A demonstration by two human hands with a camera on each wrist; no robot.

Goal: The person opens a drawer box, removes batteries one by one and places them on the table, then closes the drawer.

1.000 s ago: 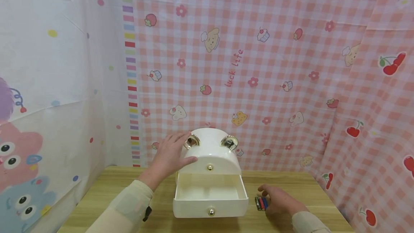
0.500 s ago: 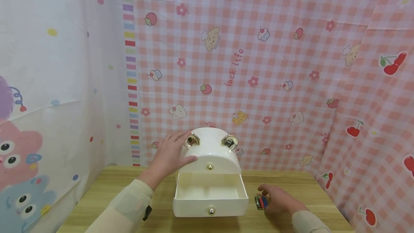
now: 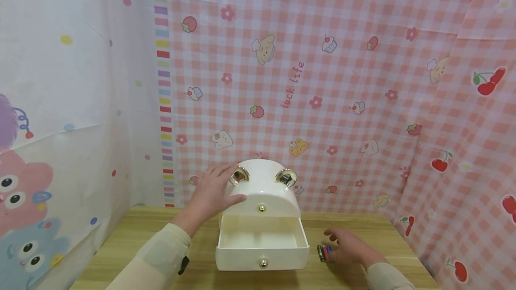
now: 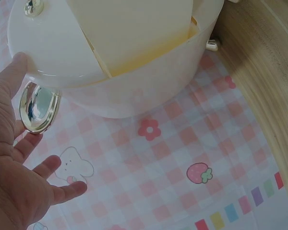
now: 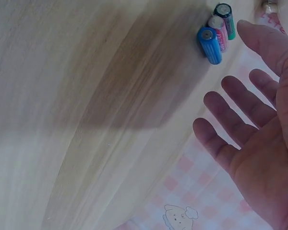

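A glossy white storage box [image 3: 264,187] with a rounded top and gold ring trims stands mid-table in the head view. Its lower drawer [image 3: 238,258] is pulled out, with nothing visible inside. My left hand [image 3: 209,196] rests on the box's left shoulder by a gold ring [image 4: 40,108], thumb against the white front and fingers spread. Right of the drawer, three small batteries lie side by side: a blue battery [image 5: 210,46], a pink-red battery [image 5: 219,31] and a dark green battery [image 5: 225,19]. My right hand [image 3: 350,249] hovers beside them, fingers loosely extended, holding nothing.
A wooden table [image 3: 121,245] carries everything. Pink checked cloth [image 3: 342,79] hangs behind and at the right; a white cartoon-print cloth [image 3: 80,155] hangs at the left. The upper drawer's gold knob [image 3: 262,208] sits above the pulled-out drawer.
My right hand has shifted slightly right, a little off the batteries. The left hand, box and drawer hold the same position.
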